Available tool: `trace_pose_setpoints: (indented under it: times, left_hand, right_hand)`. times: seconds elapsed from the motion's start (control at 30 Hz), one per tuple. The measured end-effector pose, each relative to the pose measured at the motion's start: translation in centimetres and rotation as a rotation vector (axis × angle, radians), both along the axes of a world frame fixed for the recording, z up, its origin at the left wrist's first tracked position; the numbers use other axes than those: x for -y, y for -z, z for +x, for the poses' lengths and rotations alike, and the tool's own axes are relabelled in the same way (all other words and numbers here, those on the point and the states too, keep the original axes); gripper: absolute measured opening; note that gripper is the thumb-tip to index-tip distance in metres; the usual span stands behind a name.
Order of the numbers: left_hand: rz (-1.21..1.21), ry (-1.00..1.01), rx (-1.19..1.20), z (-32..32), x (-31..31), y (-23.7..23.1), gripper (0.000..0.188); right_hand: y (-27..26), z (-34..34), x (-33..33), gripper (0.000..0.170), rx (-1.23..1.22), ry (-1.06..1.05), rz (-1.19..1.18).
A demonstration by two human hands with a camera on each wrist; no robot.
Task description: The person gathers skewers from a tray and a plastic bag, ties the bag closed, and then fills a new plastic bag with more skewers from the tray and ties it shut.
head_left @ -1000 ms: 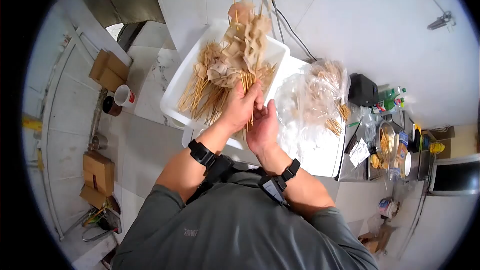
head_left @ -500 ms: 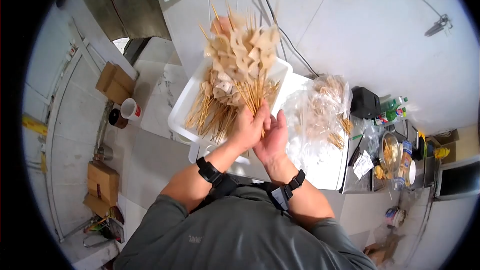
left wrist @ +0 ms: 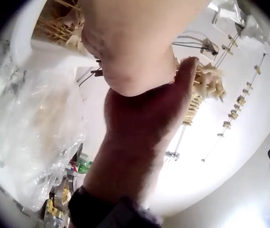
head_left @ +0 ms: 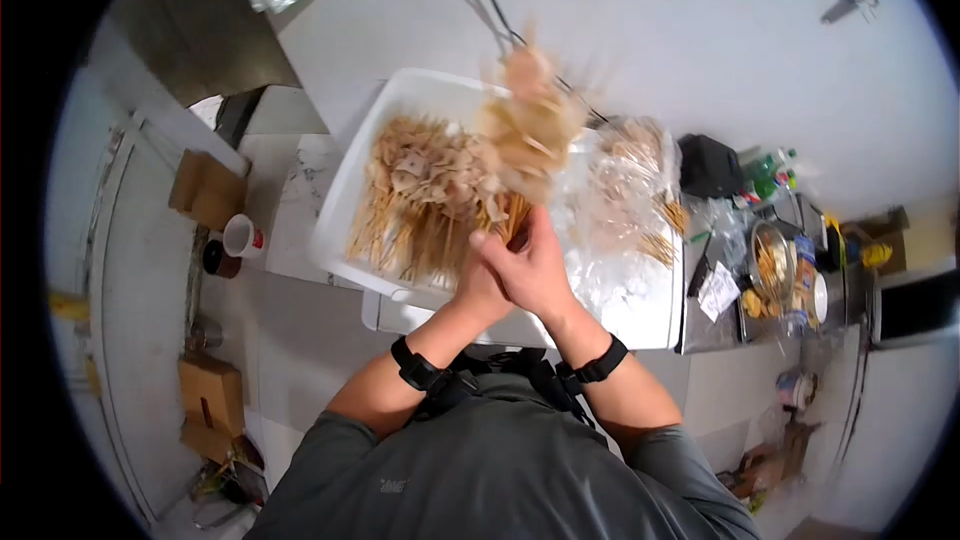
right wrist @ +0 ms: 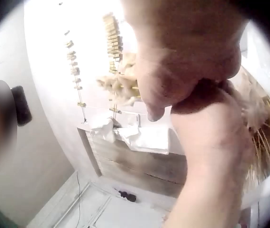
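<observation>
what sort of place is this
Probably a small kitchen or food-prep room: a white tub holds many food skewers, a clear plastic bag holds more, and green bottles stand farther right.

I have a dark grey-green shirt point(head_left: 470, 460) low in my head feed, with small, pale lettering point(head_left: 394, 486) on its left half, too soft for me to read from here. The left sleeve point(head_left: 335, 445) and right sleeve point(head_left: 660, 450) are short, matching the shirt. Past the shirt's upper edge, I make out a black left band point(head_left: 415, 368) and right band point(head_left: 600, 360), both with chunky fittings. Black straps point(head_left: 505, 360) run along that same edge. Left hand point(head_left: 480, 288) and right hand point(head_left: 530, 270) are bare.
</observation>
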State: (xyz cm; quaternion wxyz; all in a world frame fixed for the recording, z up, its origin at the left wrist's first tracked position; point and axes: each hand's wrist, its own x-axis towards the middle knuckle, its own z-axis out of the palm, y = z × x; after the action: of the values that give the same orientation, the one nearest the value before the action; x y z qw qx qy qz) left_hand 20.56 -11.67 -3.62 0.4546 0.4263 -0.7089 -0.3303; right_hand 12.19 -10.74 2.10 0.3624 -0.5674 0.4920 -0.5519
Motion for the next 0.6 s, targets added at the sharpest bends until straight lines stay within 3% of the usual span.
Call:
trace_pose_setpoints:
  times: [0.03,0.07,0.17,0.3,0.37,0.43,0.47,0.6]
  left_hand:
    - [-0.212,0.032,0.211,-0.6,-0.3,0.1,0.042]
    - [-0.031,-0.013,-0.014,-1.5,-1.3,-0.6,0.040]
    - [0.088,0.081,0.109,-2.5,-1.7,-1.2,0.042]
    - [0.084,0.317,-0.144,-3.7,-2.5,-1.1,0.037]
    - [0.023,0.276,-0.270,-5.5,-3.6,-1.0,0.029]
    - [0.506,0.155,-0.746,-7.4,-4.6,0.0,0.022]
    - [0.495,-0.014,-0.846,-9.7,-5.0,-1.9,0.017]
    - [0.407,-0.228,-0.969,-17.5,-6.4,-2.0,0.023]
  right_hand:
    - [0.2,-0.8,0.4,0.026,-0.009,0.028,0.005]
    - [0.5,-1.6,0.7,0.023,0.016,0.067,0.094]
    - [0.0,-4.2,-0.4,0.024,0.088,0.152,0.231]
    - [-1.1,-7.7,-1.7,0.032,0.223,0.057,0.295]
    - [-0.9,-9.0,-1.9,0.034,0.363,0.008,0.165]
    - [-1.2,-10.2,-2.3,0.034,0.459,-0.041,0.224]
    - [-0.8,-10.7,-2.6,0.034,0.507,-0.035,0.234]
    - [0.4,-14.3,-3.9,0.029,0.571,0.029,0.145]
